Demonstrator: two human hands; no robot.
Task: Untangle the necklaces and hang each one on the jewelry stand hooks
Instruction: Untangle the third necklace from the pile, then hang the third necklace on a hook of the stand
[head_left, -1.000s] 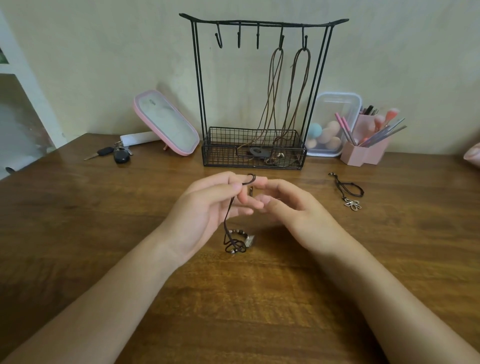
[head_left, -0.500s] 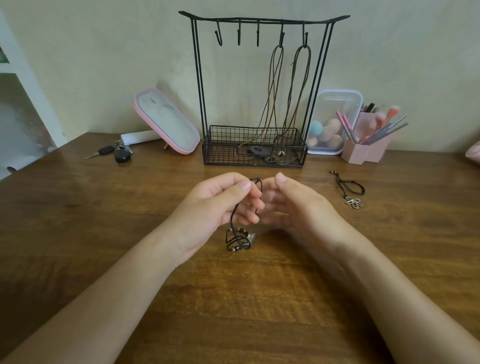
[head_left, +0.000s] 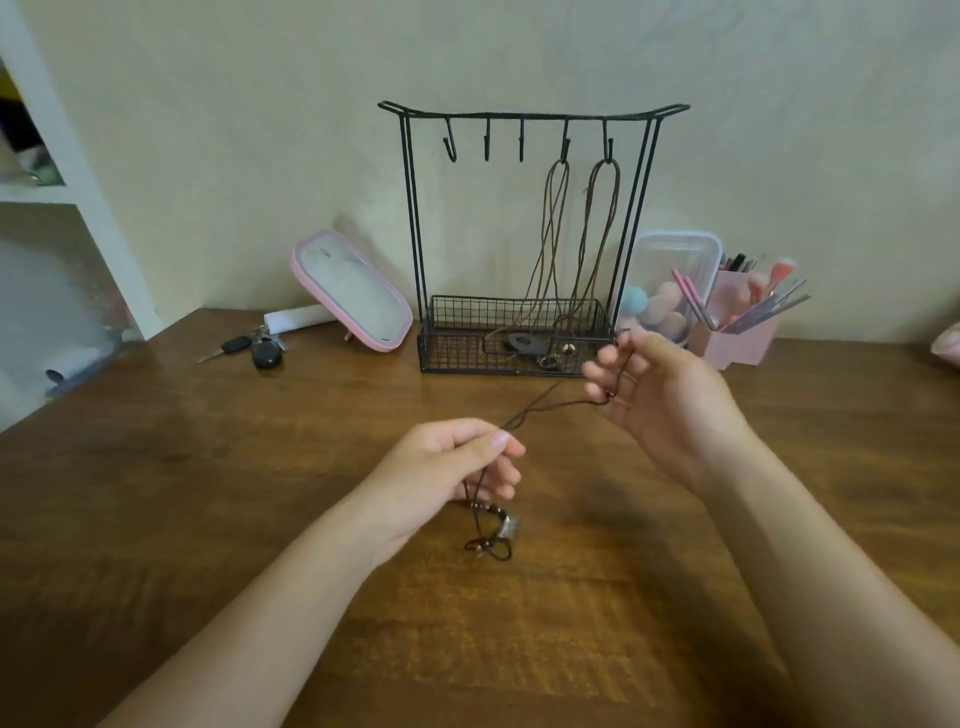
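Half a second ago both hands met at table centre over the bunched cord; now the right hand (head_left: 670, 395) has swung out to about 2 o'clock of the left hand (head_left: 441, 478), in front of the stand's basket. This has drawn a length of the dark cord necklace (head_left: 540, 410) into a line between them, with one twist in it just above the left hand. The left thumb and forefinger pinch the cord and the other fingers curl under. Below them, at 6 o'clock, the beads and pendant (head_left: 501, 525) hang in a small knot just over the table (head_left: 208, 467). The right fingers are half-spread and blurred; the cord loops round them, though whether pinched or merely hooked we cannot tell. We judge the upper loop freed — the lower snarl not yet. The jewelry stand (head_left: 530, 111) sits at 12 o'clock with two brown necklaces (head_left: 556, 234) on its right-hand hooks. The three empty hooks (head_left: 451, 145) at left are open for this one.
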